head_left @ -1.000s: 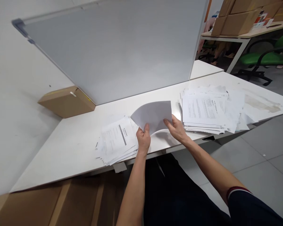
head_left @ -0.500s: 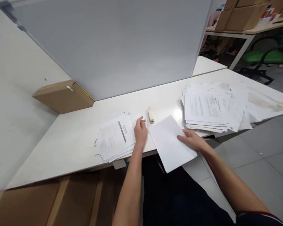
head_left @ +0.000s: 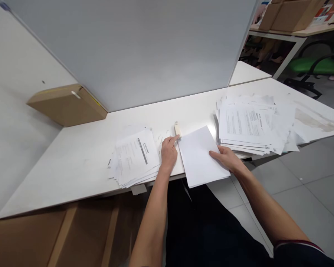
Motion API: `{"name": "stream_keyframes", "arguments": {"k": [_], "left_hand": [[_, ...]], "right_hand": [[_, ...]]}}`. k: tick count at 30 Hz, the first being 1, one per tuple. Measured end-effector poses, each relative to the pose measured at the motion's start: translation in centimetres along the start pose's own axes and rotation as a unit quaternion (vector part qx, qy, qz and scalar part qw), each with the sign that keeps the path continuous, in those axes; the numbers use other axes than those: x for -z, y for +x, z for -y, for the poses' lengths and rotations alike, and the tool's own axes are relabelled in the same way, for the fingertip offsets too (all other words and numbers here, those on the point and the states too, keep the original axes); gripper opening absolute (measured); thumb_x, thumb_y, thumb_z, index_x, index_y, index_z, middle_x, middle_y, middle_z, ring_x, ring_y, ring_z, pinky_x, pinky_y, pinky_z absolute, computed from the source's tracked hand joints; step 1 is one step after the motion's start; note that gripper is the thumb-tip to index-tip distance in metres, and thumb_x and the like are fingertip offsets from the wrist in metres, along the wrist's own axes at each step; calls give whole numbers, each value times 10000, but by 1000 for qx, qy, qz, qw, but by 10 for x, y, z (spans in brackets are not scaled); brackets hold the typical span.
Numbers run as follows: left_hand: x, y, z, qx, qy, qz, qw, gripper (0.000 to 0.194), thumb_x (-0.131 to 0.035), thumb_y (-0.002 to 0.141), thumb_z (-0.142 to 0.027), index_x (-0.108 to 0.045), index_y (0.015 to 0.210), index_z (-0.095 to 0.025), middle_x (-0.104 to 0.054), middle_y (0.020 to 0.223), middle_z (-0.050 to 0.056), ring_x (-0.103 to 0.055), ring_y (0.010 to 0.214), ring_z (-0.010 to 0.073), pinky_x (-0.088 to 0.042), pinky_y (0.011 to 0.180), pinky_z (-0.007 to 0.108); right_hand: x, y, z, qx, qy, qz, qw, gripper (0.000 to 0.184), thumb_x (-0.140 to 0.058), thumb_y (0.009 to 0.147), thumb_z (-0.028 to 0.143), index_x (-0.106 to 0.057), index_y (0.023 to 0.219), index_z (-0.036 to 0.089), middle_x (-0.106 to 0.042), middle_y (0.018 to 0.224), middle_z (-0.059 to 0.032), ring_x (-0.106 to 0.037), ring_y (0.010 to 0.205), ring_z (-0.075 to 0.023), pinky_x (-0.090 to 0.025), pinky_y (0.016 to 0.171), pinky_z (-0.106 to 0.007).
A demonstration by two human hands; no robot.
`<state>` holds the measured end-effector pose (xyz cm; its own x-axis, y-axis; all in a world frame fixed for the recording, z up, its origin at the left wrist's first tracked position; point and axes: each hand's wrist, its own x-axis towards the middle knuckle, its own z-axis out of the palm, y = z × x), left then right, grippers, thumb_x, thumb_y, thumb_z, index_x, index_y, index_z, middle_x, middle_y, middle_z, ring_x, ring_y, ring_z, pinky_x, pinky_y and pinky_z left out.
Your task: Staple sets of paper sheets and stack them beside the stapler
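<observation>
My right hand (head_left: 226, 157) grips the right edge of a thin set of blank-faced white paper sheets (head_left: 203, 157), thumb on top. The sheets lie partly over the table's front edge, and their upper left corner meets the near end of a cream stapler (head_left: 177, 129). My left hand (head_left: 169, 151) rests just left of the sheets with its index finger stretched to the stapler's near end. Its other fingers are loosely bent, and I see nothing held in them. Left of this hand lies a stack of printed sheets (head_left: 133, 157), loosely fanned.
A taller, untidy pile of printed papers (head_left: 243, 124) occupies the right of the white table (head_left: 83, 155). A whiteboard (head_left: 144, 55) stands along the back. One cardboard box (head_left: 69, 105) leans at the back left; brown cartons (head_left: 83, 233) sit below the front edge.
My left index finger has reached forward to the stapler's near end. My right hand has turned the sheets straighter and shifted them up against the stapler.
</observation>
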<state>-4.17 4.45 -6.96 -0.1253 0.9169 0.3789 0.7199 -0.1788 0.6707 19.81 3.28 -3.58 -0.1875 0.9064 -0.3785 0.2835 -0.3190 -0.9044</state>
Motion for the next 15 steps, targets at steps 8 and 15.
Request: {"name": "stream_keyframes", "arguments": {"k": [8, 15], "left_hand": [[-6, 0, 2, -14, 55, -6, 998, 589, -307, 736, 67, -628, 1136, -224, -566, 985, 75, -495, 973, 211, -445, 870, 352], [-2, -2, 0, -20, 67, 0, 998, 579, -316, 749, 54, -600, 1171, -223, -583, 1006, 78, -496, 985, 214, -436, 883, 351]], "right_hand": [[-2, -1, 3, 1, -46, -12, 999, 294, -578, 732, 340, -647, 948, 152, -718, 864, -53, -666, 736, -201, -487, 583, -243], [5, -8, 4, 10, -36, -24, 999, 314, -594, 745, 354, -646, 978, 151, -714, 885, -53, -667, 759, -207, -495, 597, -254]]}}
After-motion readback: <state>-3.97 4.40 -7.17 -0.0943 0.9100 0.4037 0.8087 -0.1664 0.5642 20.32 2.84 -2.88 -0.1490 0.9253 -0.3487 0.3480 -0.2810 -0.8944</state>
